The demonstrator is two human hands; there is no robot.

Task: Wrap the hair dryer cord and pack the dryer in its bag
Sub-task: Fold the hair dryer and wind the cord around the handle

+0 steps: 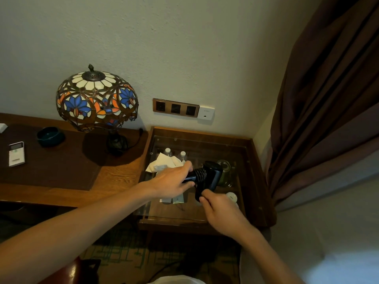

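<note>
Right hand (pixel 220 210): I see it nearest, fingers curled and pinching the lower end of the hair dryer (pixel 207 177).
Left hand (pixel 174 181): I see it clasped round the handle, thumb on top, fingers beneath.
Hair dryer: dark, held in the air between both hands above the glass tabletop (pixel 205 214).
Cord (pixel 200 174): black turns wound tightly round the handle, beside the left fingertips.
Under glass: two water bottles (pixel 168 152) and a glass jar (pixel 224 171).
White cloth (pixel 164 162): crumpled, behind the left hand; bag or not, I cannot tell.
Far left: stained-glass lamp (pixel 96 99), remote (pixel 16 153).
</note>
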